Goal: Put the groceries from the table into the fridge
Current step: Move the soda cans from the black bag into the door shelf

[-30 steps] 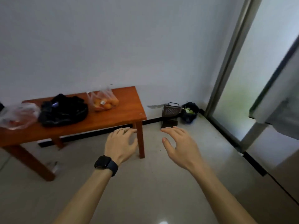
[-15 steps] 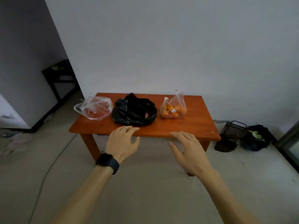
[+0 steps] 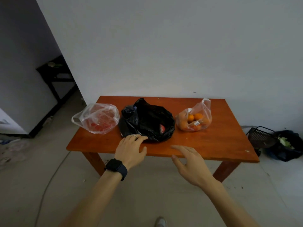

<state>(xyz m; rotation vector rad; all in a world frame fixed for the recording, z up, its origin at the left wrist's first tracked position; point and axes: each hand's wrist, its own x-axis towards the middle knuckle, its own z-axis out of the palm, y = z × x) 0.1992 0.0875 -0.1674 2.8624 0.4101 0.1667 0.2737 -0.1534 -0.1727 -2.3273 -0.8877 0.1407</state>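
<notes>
The sticker (image 3: 196, 123) inside the bag of oranges (image 3: 203, 112) is too small for me to read. My left hand (image 3: 131, 149) and right hand (image 3: 190, 164) are spread, gripping nothing. On the table (image 3: 213, 141), the black bag (image 3: 147, 122) lies just beside the left hand at its 12 o'clock. The oranges lie at the right hand's 12 o'clock, apart.

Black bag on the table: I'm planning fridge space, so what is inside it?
Through the opening of the black bag only a bit of red packaging shows; the opaque plastic hides everything else.
</notes>
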